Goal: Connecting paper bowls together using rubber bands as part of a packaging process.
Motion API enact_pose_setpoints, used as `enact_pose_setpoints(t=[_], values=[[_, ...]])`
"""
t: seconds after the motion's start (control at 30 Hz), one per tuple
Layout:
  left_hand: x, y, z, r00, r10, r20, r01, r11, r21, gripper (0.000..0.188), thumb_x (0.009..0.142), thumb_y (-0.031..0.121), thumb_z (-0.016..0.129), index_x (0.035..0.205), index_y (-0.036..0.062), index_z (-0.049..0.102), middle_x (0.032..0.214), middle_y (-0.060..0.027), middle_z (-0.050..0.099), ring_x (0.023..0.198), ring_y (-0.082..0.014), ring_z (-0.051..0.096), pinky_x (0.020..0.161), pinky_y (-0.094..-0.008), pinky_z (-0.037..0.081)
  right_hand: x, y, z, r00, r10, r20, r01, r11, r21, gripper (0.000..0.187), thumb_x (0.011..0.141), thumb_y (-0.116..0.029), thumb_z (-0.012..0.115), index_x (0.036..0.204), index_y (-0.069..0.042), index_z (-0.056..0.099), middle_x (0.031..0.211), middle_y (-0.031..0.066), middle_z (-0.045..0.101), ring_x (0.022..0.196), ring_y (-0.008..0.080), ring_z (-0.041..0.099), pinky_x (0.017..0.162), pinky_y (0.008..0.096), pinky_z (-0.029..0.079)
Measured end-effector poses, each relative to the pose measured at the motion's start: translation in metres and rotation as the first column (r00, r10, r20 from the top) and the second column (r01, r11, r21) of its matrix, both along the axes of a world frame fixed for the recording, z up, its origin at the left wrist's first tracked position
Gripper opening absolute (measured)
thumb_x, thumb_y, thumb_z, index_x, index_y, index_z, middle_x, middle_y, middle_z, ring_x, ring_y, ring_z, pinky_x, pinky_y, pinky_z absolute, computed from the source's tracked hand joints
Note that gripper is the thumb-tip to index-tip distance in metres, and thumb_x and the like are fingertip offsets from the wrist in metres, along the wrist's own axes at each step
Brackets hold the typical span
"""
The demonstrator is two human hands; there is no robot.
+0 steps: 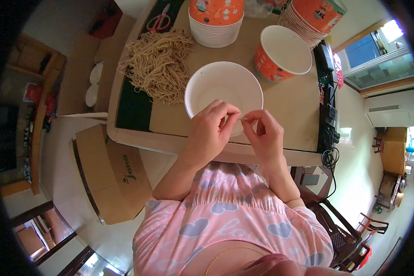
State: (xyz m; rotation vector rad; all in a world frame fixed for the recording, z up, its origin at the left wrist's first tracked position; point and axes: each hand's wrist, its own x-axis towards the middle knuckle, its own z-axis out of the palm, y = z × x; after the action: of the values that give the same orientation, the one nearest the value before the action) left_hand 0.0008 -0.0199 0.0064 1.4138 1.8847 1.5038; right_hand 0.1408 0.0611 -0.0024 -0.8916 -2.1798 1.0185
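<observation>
A white-lined paper bucket stands at the table's near edge, and both hands meet over its near rim. My left hand is closed in a pinch, thumb against fingers. Facing it, my right hand is pinched too, its fingertips almost touching the left ones. Something small and pale seems to lie between the fingertips, too tiny to name. A heap of tan string lies left of the bucket. To the right is a second bucket, orange-printed outside.
Stacked orange-printed buckets stand at the back, with another stack to their right. Pink-handled scissors lie behind the string. Black power strips and cables line the right edge. A cardboard box lies on the floor at left.
</observation>
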Motion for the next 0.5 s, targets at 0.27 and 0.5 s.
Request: enact_pose_setpoints(t=[0.27, 0.5], values=[[0.001, 0.003, -0.005, 0.999, 0.031, -0.042, -0.03, 0.999, 0.034, 0.006, 0.085, 0.003, 0.063, 0.09, 0.0025, 0.06, 0.078, -0.0076, 0.058, 0.062, -0.0159, 0.055, 0.054, -0.027, 0.042, -0.008, -0.001, 0.015, 0.999, -0.016, 0.029, 0.015, 1.0, 0.016, 0.012, 0.081, -0.005, 0.066, 0.091, -0.004, 0.059, 0.082, 0.0085, 0.063, 0.064, 0.0201, 0.061, 0.055, 0.03, 0.048], [0.0, 0.002, -0.011, 0.987, 0.088, -0.137, -0.081, 0.995, 0.055, 0.008, 0.087, 0.004, 0.062, 0.094, 0.0033, 0.058, 0.081, -0.0107, 0.06, 0.063, -0.0197, 0.058, 0.056, -0.0293, 0.046, -0.007, 0.004, 0.008, 0.997, 0.048, 0.067, -0.053, 0.995, 0.083, 0.007, 0.084, -0.007, 0.064, 0.089, -0.005, 0.059, 0.078, 0.0105, 0.064, 0.065, 0.0236, 0.064, 0.057, 0.0327, 0.05]])
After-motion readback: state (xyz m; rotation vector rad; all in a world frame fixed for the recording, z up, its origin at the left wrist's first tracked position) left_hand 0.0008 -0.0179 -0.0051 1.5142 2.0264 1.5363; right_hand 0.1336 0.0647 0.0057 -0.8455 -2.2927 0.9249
